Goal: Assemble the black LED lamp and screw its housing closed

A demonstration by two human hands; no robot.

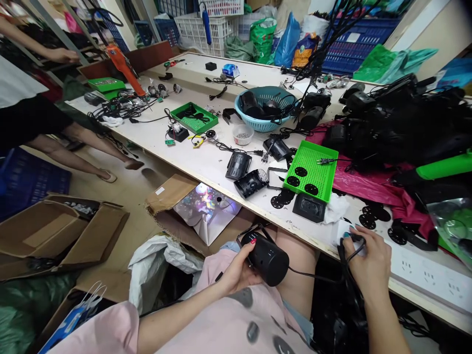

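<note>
My left hand (239,268) grips a black cylindrical lamp housing (268,258) on my lap, below the table's front edge. A black cable (313,278) runs from it to my right hand (368,260), which pinches the cable's plug (354,239) at a white power strip (424,273) on the table edge. Just beyond lie a green perforated tray (313,169) with black discs and two black housings (245,174).
The long white table (206,164) holds a teal basket (265,110), a smaller green tray (193,118), wires and a pile of black parts (398,123) on red plastic. Open cardboard boxes (55,231) stand on the floor at left. Another person (33,113) stands at far left.
</note>
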